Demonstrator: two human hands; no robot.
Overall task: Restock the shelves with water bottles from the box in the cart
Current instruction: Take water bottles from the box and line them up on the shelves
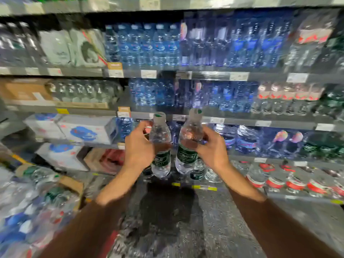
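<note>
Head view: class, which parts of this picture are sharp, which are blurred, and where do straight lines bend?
Head view: sharpest on the left hand, right hand and their two bottles; the shelf stock and the box are smeared by motion blur; the shelf edges bow from wide-angle distortion.

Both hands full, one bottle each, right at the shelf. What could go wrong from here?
1. The left bottle and right bottle sit close together; they may knock as they go in.
2. Each hand, left hand and right hand, has a one-handed grip on a smooth wall, so a bottle could slip.
3. Green-label bottles already stand on the low shelf; a new one might topple them.
</note>
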